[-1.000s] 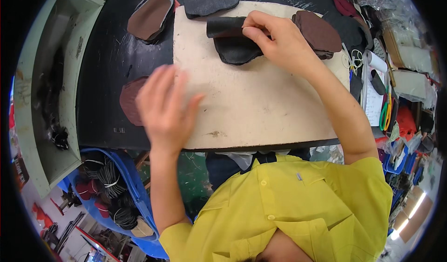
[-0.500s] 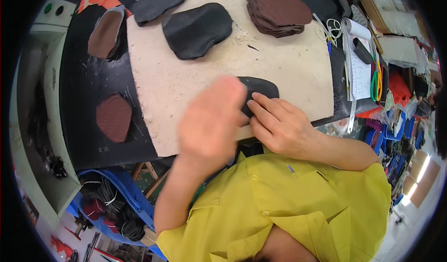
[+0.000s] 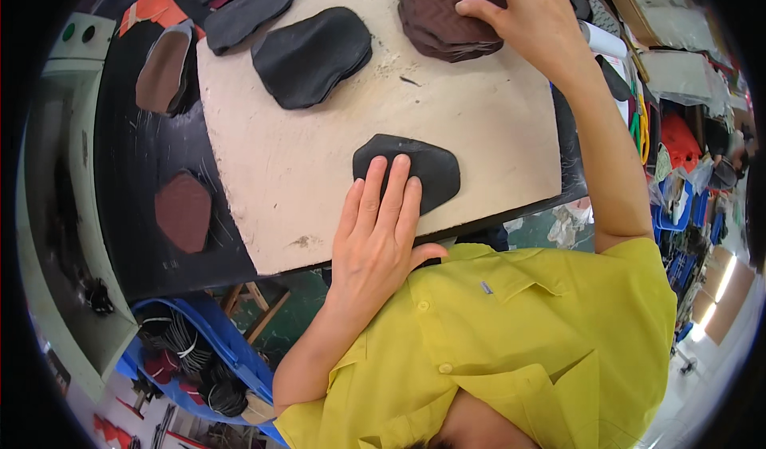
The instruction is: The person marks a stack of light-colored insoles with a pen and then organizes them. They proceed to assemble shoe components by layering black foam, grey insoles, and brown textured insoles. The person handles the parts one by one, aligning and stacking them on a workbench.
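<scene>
My left hand (image 3: 375, 233) lies open with its fingers stretched flat on a black, rounded leather-like piece (image 3: 435, 174) near the board's front edge. The fingers cover part of this piece. At the far right my right hand (image 3: 531, 10) reaches over a stack of brown, zigzag-textured pieces (image 3: 447, 18). Its thumb rests over the stack's top, apart from the index finger, and some fingertips run out of view at the upper edge. Larger black pieces (image 3: 311, 58) lie at the far middle of the pale board (image 3: 295, 178).
On the dark table left of the board lie one brown piece (image 3: 183, 212) and a brown-topped stack (image 3: 163, 70). Scissors with green and yellow handles (image 3: 641, 126) are at the right. A blue bin (image 3: 231, 353) with bundled cords stands below the table's left front.
My right hand has left the near black piece and moved far right to the brown stack. My left hand has come down flat on the black piece, which now lies further left in view.
</scene>
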